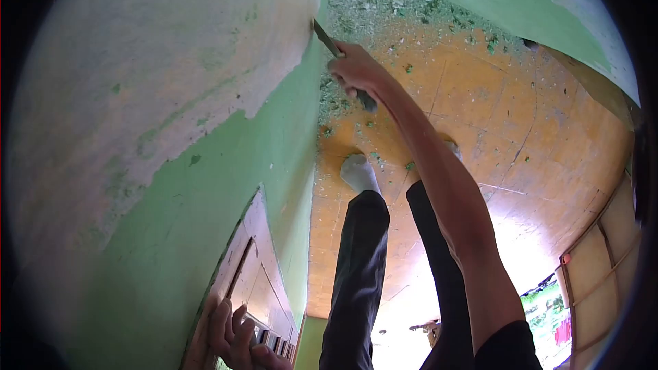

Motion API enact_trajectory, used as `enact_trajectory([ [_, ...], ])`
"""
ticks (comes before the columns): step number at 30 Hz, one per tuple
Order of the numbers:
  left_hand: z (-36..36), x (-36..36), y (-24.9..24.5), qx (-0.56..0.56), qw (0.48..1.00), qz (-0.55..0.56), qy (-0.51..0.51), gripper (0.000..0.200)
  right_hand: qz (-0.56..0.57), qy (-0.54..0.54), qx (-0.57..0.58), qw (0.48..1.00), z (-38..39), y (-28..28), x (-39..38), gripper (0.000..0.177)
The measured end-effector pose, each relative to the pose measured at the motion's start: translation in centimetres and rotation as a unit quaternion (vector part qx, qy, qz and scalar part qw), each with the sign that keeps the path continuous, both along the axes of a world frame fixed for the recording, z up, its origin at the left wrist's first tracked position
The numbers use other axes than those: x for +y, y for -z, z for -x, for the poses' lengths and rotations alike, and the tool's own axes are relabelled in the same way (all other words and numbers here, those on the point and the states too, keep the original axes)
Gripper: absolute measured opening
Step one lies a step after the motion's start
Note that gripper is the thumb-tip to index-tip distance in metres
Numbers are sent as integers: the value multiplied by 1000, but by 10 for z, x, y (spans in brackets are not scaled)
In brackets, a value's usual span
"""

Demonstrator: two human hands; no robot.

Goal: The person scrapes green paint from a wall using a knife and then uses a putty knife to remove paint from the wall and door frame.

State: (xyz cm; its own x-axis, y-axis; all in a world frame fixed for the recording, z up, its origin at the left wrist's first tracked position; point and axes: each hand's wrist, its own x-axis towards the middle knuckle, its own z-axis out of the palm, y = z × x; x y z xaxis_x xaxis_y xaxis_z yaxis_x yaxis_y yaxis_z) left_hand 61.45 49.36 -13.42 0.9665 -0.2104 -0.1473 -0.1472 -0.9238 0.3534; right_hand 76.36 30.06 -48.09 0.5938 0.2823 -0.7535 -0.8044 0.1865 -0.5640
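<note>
My right hand [356, 70] is closed around the handle of a scraper [325, 38]. The blade's tip meets the wall near the corner, where the bare patch borders the green paint. Pale plaster [171, 48] shows over the upper wall, with a ragged edge against the remaining green paint [205, 171]. Low in the view, my left hand [240, 342] has its fingers bent over the edge of a wooden window frame [257, 253]; part of that hand is cut off by the picture's edge.
Green paint flakes [384, 10] litter the orange tiled floor [473, 109] along the walls. My sock-covered foot [358, 173] stands close by. Bright light falls through an opening at lower right, beside a panelled wooden surface [596, 267]. Another partly peeled wall [548, 7] lies ahead.
</note>
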Motion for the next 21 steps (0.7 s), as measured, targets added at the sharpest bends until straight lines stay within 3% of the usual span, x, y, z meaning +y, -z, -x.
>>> enact_trajectory([
  [2,4,-1,4,-16,1000,13,-12,43,-13,-20,-17,1000,-3,3,-4,67],
  [6,-2,2,1,-19,1000,20,5,43,-39,-11,-28,999,3,-16,0,67],
  [8,-4,0,1,3,1000,5,27,44,61,-34,-41,997,-12,10,-5,68],
  [11,-4,-6,2,-30,999,-14,23,40,50,-41,-36,997,-11,24,-11,70],
  [13,6,-4,-7,62,996,-48,-45,43,87,-78,-44,992,2,10,-10,69],
  [15,9,0,-11,68,996,-22,-53,43,121,-113,-53,985,17,-3,-5,68],
  [17,10,3,-11,74,995,8,-60,43,-5,14,13,1000,27,-4,-2,66],
  [18,11,5,-10,74,996,3,-53,44,-4,12,9,1000,25,-12,0,66],
  [20,12,8,-9,76,996,-2,-46,44,-108,148,56,982,22,-24,3,68],
  [21,13,9,-9,76,996,5,-41,44,-109,148,57,981,23,-28,1,68],
])
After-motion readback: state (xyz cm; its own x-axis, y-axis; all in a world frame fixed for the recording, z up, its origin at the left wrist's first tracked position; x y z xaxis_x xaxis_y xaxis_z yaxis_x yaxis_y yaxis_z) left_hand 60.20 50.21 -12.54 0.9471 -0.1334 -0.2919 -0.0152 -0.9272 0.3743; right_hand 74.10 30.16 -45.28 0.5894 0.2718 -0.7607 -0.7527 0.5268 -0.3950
